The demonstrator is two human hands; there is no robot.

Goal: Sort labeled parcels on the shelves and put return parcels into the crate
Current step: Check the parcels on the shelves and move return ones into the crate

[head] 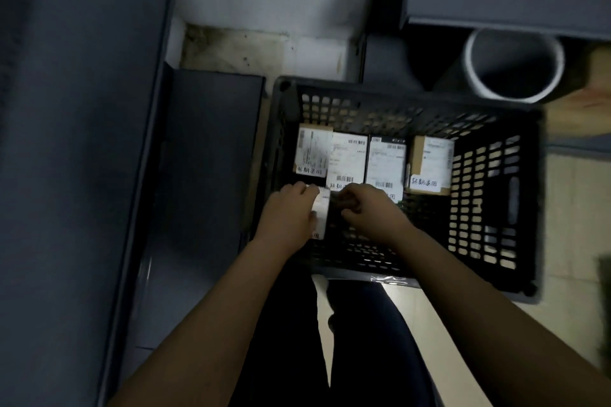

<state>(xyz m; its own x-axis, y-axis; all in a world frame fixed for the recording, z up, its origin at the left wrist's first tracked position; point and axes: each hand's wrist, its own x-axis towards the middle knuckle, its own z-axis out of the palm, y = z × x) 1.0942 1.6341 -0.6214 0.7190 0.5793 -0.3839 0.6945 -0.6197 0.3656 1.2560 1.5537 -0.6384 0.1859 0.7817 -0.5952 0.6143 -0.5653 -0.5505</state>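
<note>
Parcel (pixel 321 211) small, probably light and stiff | low inside crate (pixel 525 195), just before four labelled boxes (pixel 383 162) | left hand (pixel 287 211) and right hand (pixel 370 208) pinch its opposite sides | best held by edges, off the label

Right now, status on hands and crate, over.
Hands: left hand and right hand grip one parcel, low in crate. Four other parcels in a row by far wall. Nothing in the way.

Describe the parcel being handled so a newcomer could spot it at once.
Start at the black slotted crate on the floor; four labeled parcels line its far side. The held parcel lies nearer the person, at the crate's left, between the left hand and right hand. It alone is gripped, outside the row.
</note>
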